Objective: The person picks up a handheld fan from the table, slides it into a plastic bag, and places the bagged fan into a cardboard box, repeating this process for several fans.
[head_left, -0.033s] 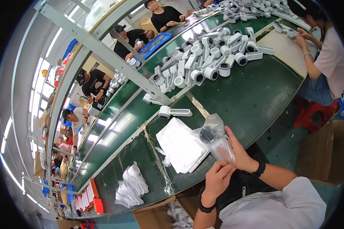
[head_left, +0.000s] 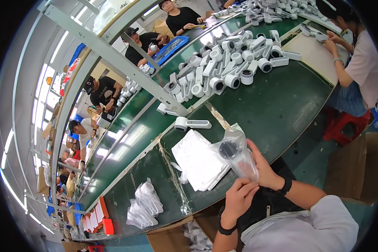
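A white handheld device with a round dark-faced head (head_left: pixel 229 148) is inside a clear plastic bag (head_left: pixel 235 130), held over the table's front edge. My right hand (head_left: pixel 265 170) wraps round its handle end from the right, thumb side up. At the bag's lower end, the fingers of my left hand (head_left: pixel 240 194) pinch the plastic. Just left of the bag lies a stack of flat white bags (head_left: pixel 197 159). Beyond the stack, a single unbagged device (head_left: pixel 192 123) rests on the green tabletop. Several bagged devices (head_left: pixel 145 203) lie together farther left.
A large heap of white devices (head_left: pixel 231 63) covers the far table. A metal post (head_left: pixel 126 63) slants across the bench. Orange-and-white cartons (head_left: pixel 97 216) stand at lower left, and an open cardboard box (head_left: pixel 172 237) sits below the edge. Co-workers sit opposite and at right (head_left: pixel 359 63).
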Motion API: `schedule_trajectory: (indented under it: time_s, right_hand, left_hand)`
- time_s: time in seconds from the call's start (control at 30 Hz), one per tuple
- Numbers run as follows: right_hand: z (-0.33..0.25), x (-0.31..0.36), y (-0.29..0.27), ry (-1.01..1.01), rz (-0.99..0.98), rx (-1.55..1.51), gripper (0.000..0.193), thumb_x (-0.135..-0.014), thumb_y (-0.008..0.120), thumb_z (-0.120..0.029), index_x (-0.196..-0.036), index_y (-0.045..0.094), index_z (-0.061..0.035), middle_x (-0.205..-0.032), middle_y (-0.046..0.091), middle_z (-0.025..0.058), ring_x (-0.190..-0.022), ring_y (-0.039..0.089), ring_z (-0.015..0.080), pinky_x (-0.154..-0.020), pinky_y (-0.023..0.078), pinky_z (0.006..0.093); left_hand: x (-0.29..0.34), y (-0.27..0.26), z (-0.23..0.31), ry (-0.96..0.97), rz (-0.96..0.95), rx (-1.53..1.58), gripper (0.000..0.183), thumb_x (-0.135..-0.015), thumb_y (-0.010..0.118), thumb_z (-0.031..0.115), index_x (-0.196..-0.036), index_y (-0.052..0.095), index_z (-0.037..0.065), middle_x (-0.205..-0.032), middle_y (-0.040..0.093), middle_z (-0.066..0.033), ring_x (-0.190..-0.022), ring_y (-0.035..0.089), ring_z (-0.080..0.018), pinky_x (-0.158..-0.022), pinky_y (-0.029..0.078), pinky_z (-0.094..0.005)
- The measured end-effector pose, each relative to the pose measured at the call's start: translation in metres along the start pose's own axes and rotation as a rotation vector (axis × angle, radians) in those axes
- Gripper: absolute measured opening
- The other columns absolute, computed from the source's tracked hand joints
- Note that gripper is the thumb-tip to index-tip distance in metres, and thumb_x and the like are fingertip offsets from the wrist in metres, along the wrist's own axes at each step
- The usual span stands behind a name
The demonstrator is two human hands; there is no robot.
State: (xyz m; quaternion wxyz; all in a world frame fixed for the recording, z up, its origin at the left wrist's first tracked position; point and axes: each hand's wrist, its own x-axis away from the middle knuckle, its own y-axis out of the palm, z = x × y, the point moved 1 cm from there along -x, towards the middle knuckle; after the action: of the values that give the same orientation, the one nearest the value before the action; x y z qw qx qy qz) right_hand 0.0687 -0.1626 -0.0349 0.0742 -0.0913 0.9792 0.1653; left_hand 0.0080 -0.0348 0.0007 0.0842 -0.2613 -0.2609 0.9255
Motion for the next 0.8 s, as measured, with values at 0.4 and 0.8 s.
schedule_trajectory:
  time_s: [0.4,0.8]
  right_hand:
    - [-0.032,0.006,0.028,-0.384,-0.068,0.640,0.037,-0.084,0.064,-0.012,-0.119,0.057,0.0000,-0.102,0.062,0.0156,-0.087,0.060,0.0315,-0.076,0.047,0.0368]
    - [0.001,0.001,0.018,-0.179,-0.553,0.491,0.019,-0.083,0.070,-0.008,-0.101,0.069,-0.0005,-0.081,0.065,0.0081,-0.062,0.059,0.0129,-0.055,0.045,0.0245]
  left_hand:
    - [0.023,0.013,-0.032,-0.556,0.369,1.136,0.053,-0.093,0.061,0.012,-0.140,0.036,0.005,-0.131,0.052,-0.0083,-0.118,0.053,-0.0216,-0.100,0.043,-0.0374]
    - [0.128,-0.153,-0.004,-0.650,1.207,0.202,0.034,-0.092,0.058,0.004,-0.125,0.051,-0.001,-0.109,0.062,-0.0128,-0.087,0.064,-0.0195,-0.066,0.054,-0.0317]
